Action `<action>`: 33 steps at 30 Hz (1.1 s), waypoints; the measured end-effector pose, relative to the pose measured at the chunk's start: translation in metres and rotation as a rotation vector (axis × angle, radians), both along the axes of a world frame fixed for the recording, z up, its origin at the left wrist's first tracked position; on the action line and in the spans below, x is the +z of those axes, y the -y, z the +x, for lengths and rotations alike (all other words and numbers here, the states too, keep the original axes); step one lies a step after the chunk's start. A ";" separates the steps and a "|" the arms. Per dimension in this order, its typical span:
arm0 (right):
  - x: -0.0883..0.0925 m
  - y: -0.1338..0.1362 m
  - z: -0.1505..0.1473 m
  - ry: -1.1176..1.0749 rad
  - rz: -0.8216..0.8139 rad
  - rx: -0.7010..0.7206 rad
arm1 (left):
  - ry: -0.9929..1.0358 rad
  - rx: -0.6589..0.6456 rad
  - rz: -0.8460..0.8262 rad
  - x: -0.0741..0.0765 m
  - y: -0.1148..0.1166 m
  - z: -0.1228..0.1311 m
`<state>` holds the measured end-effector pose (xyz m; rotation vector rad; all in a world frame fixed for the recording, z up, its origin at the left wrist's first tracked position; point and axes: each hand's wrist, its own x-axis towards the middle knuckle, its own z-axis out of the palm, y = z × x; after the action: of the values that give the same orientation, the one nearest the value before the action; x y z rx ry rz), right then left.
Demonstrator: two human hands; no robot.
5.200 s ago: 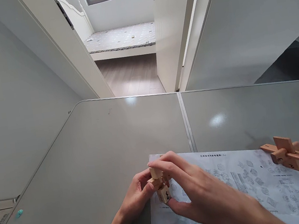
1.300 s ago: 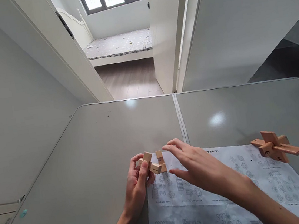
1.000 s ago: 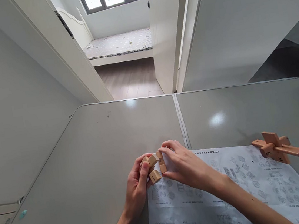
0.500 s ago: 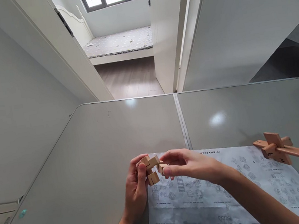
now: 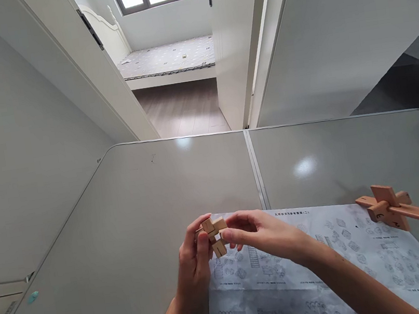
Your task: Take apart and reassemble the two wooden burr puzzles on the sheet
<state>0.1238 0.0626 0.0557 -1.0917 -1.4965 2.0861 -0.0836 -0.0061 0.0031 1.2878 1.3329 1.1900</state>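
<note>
Light wooden puzzle blocks (image 5: 218,249), interlocked in a small cluster, are held up over the left edge of the printed sheet (image 5: 285,292). My left hand (image 5: 194,264) is closed around the cluster's left side, thumb in front. From the right, my right hand (image 5: 258,231) pinches a block at the cluster's right side between thumb and fingers. That block is mostly hidden by the fingertips, and I cannot tell how far it sits inside the cluster. Diagrams of puzzle shapes cover the sheet.
A reddish-brown wooden cross-shaped puzzle (image 5: 392,207) rests at the sheet's upper right corner. The grey table (image 5: 140,198) has a metal seam (image 5: 254,166) across it. Beyond its far edge, an open door (image 5: 235,43) leads to a room with a bed (image 5: 171,58).
My right hand has brought its block in against the cluster, closing the gap. The cluster has turned slightly in my left hand.
</note>
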 end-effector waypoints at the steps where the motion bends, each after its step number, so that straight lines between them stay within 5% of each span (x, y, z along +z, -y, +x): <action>1: 0.000 -0.001 0.001 0.022 0.003 -0.004 | -0.017 -0.028 0.018 0.000 0.001 0.000; 6: 0.001 -0.004 0.006 0.017 -0.013 0.048 | -0.116 -0.129 0.073 0.004 0.005 0.001; 15: -0.002 -0.006 0.009 -0.025 -0.060 0.076 | -0.236 -0.068 0.209 0.005 -0.001 0.001; 33: -0.008 -0.004 0.007 -0.137 -0.070 0.133 | -0.232 -0.126 0.175 0.010 -0.001 0.003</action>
<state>0.1303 0.0671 0.0478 -0.8746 -1.4769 2.2686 -0.0808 -0.0048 0.0127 1.6527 1.3098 1.1147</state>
